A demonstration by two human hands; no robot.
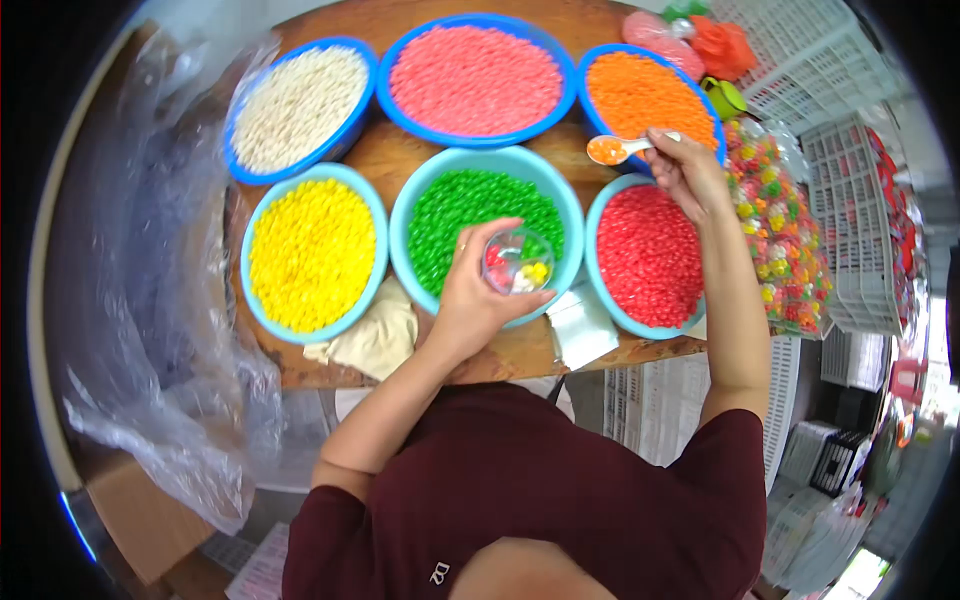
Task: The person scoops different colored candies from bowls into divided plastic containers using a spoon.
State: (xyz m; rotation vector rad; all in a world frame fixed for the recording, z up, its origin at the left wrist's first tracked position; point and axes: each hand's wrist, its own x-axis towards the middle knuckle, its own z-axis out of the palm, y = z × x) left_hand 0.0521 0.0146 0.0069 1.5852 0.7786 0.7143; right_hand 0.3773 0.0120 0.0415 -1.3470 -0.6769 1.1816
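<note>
My left hand (480,290) is wrapped round a small clear plastic cup (517,262) with a few red, white and yellow candies inside. It is above the light blue basin of green candies (452,205). In my right hand (688,172) is a white spoon (625,148) whose bowl carries some orange candies. That spoon is over the gap between the blue basin of orange candies (648,92) and the light blue basin of red candies (650,255). My right forearm passes over the right side of the red candies.
Basins of pink (475,80), white (298,110) and yellow candies (312,255) share the wooden table (400,150). A cloth (370,335) and clear packets (582,328) lie at the near edge. A bag of mixed candies (778,240) and white crates (850,220) stand right; plastic sheeting (160,280) hangs left.
</note>
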